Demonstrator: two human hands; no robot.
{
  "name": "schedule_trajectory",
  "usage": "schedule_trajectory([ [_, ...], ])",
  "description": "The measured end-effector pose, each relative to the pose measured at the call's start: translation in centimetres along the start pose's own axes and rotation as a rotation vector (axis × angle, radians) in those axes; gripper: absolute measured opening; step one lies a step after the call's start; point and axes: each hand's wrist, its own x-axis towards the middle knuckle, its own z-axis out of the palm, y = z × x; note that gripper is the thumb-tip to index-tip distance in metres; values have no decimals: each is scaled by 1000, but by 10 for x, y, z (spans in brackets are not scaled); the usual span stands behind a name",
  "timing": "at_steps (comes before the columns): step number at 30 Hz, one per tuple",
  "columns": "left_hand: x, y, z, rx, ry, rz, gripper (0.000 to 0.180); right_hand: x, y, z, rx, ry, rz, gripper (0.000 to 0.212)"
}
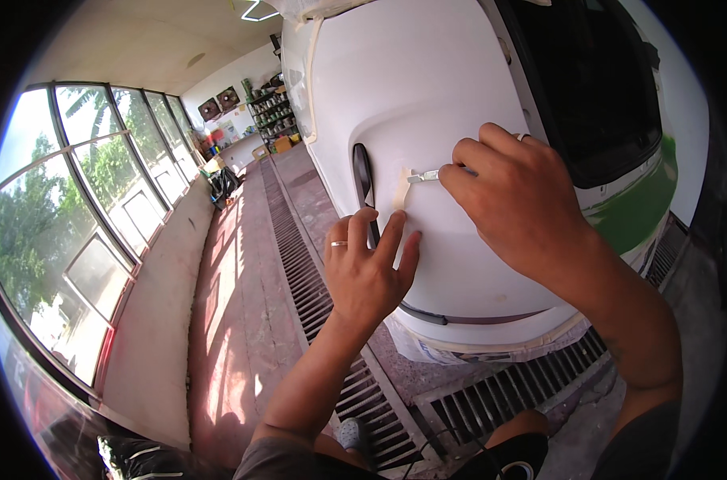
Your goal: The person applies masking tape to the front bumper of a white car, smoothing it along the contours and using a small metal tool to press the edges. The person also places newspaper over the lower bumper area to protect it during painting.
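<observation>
A white car body panel (427, 88) fills the upper middle of the view, with a narrow dark recess (364, 180) in it. A strip of pale masking tape (403, 188) lies on the panel beside the recess. My left hand (369, 268), a ring on one finger, rests with its fingertips on the panel just below the tape. My right hand (511, 200) is closed around a small metal tool (424, 177) whose tip touches the upper end of the tape.
A long metal floor grate (299, 264) runs along the reddish floor beside the car. Curved windows (75, 208) line the left wall. Shelves with containers (271, 112) stand at the far end. The car's dark rear window (595, 88) is at the upper right.
</observation>
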Motion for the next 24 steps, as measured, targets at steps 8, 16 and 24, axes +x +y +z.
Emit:
schedule_trajectory([
  [8, -3, -7, -3, -10, -35, -21, 37, -2, 1, 14, 15, 57, 18, 11],
  [16, -7, -13, 3, -138, -81, -165, 39, 25, -2, 31, -58, 100, -39, 9],
  [24, -14, -15, 18, -397, -130, -364, 47, 52, 1, 34, -125, 157, -86, 12],
])
